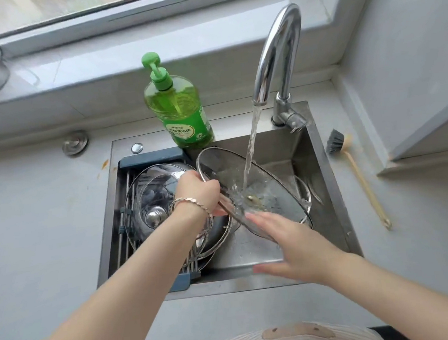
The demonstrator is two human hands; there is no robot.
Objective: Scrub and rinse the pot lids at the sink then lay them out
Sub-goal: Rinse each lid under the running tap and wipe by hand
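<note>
Rinsing at frame centre: glass lid (225, 169) held tilted over the sink (324, 178), high edge toward the upper left, low edge toward the lower right. From the faucet (275, 50), a water stream (251, 140) landing on the lid's middle and splashing there.

At the lid's left rim, the left hand (197, 190), bracelet (190, 202) at the wrist, fingers curled round the edge and gripping it. At the lower edge, the right hand (293, 242) spread flat, fingers straight and pressed against the glass, thumb apart and out over the sink's near rim.

In the left part of the sink, a drying rack (151, 158) with blue ends, carrying a second glass lid (154, 186) with a shiny metal knob (154, 217); more lids stacked beneath, count not readable. Behind the held lid, to the right, another curved metal rim (306, 193); cannot tell what it belongs to.

On the sink's back ledge, just left of the stream, a green soap bottle (180, 109) with pump, upright. At frame right on the counter (34, 225), a brush (357, 175) with pale handle lying flat, bristles toward the top.
</note>
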